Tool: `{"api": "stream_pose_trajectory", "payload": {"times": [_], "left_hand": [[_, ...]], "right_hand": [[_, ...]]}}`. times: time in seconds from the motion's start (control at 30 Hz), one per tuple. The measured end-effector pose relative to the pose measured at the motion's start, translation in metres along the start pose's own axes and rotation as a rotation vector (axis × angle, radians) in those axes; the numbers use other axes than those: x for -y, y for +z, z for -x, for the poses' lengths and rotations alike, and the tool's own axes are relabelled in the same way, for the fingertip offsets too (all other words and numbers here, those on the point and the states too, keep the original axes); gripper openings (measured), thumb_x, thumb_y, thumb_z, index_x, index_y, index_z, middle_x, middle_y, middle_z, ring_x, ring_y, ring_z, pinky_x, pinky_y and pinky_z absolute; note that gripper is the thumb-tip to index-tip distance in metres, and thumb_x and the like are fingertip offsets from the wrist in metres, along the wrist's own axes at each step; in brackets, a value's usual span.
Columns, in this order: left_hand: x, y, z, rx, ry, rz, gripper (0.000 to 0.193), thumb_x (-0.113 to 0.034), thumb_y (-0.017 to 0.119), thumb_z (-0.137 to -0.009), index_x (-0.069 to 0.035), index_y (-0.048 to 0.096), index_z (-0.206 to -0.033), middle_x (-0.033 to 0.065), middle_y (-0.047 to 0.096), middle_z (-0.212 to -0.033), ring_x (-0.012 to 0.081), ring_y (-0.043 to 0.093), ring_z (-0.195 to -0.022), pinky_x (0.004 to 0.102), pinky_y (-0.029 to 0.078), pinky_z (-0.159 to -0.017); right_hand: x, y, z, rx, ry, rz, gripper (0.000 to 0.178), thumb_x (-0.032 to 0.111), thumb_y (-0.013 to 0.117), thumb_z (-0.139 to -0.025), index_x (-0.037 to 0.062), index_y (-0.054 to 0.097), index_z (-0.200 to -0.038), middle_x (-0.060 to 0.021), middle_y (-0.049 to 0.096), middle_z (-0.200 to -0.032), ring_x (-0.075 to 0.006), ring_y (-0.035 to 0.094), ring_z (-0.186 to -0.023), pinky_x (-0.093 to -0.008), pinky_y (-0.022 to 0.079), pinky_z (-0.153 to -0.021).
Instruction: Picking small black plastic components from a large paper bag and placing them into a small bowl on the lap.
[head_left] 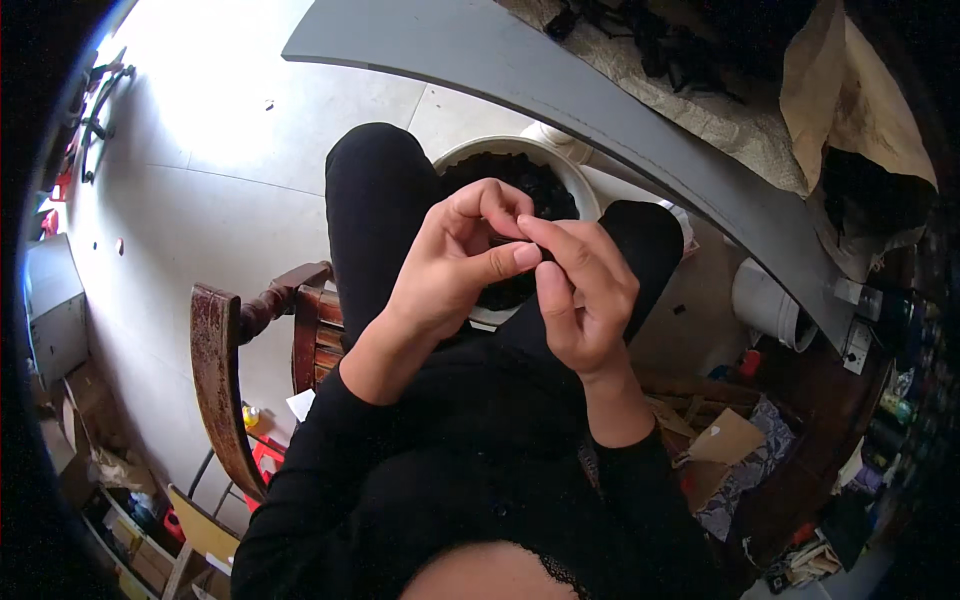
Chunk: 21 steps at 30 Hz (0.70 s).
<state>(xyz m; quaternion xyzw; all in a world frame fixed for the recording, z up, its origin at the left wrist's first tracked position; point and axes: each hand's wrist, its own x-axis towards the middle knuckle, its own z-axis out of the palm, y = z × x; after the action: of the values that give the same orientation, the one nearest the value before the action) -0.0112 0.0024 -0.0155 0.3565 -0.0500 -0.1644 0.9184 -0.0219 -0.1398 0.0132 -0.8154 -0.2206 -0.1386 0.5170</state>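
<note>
Black cloth of my top (480,440) lies closest to the camera, and beyond it my two hands come together over my lap. Fingertips of my left hand (455,250) meet those of my right hand (592,295), all curled inward as in a pinch. Something small and dark, a sliver (544,256), seems to sit where they meet; fingers hide most of it, so I cannot tell which hand grips it or how its long axis runs. It lies at the left thumb's tip, just beside the right fingertips, so neither hand is clearly nearer. Beneath and beyond them, between my knees, stands a pale round tub (584,190) of dark pieces (545,188); my left hand covers more of it from view than my right.
</note>
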Motion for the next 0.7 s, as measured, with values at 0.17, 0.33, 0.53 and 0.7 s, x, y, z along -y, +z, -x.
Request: {"api": "stream_pose_trajectory", "payload": {"times": [0.17,0.33,0.53,0.7], "left_hand": [[0.0,-0.005,-0.006,-0.171,-0.015,0.069,0.013,-0.001,0.065,-0.078,-0.003,0.056,-0.087,0.0036,0.056,-0.092,0.0093,0.053,-0.085,0.021,0.044,-0.076],[-0.013,-0.007,-0.003,-0.256,0.038,0.084,0.01,-0.011,0.056,-0.087,-0.002,0.056,-0.093,0.0036,0.056,-0.089,0.0092,0.053,-0.075,0.0225,0.044,-0.072],[-0.019,-0.017,0.004,-0.212,0.056,-0.015,0.011,-0.017,0.043,-0.092,-0.006,0.046,-0.09,0.0041,0.042,-0.083,0.0121,0.044,-0.065,0.0272,0.039,-0.063],[-0.02,-0.012,-0.007,-0.276,0.153,-0.251,0.014,-0.014,0.047,-0.09,-0.004,0.045,-0.1,0.0034,0.044,-0.087,0.0094,0.043,-0.066,0.0231,0.038,-0.061]], "right_hand": [[-0.012,-0.004,-0.03,0.082,0.0,0.009,0.021,0.007,0.054,-0.081,-0.0028,0.061,-0.099,-0.012,0.061,-0.081,-0.0199,0.056,-0.067,-0.0284,0.045,-0.061],[-0.064,0.013,-0.104,-0.126,0.06,0.409,0.019,0.019,0.059,-0.082,0.0057,0.06,-0.097,-0.0093,0.057,-0.072,-0.0214,0.058,-0.067,-0.0308,0.045,-0.058],[-0.116,0.01,-0.135,-0.268,-0.143,0.632,0.015,0.018,0.059,-0.081,0.0078,0.054,-0.091,-0.0097,0.059,-0.069,-0.0283,0.058,-0.059,-0.0365,0.046,-0.052],[-0.075,-0.007,-0.104,-0.426,0.454,-0.325,0.008,0.01,0.052,-0.082,0.0039,0.053,-0.088,-0.0057,0.054,-0.064,-0.0136,0.049,-0.048,-0.025,0.038,-0.043]]}}
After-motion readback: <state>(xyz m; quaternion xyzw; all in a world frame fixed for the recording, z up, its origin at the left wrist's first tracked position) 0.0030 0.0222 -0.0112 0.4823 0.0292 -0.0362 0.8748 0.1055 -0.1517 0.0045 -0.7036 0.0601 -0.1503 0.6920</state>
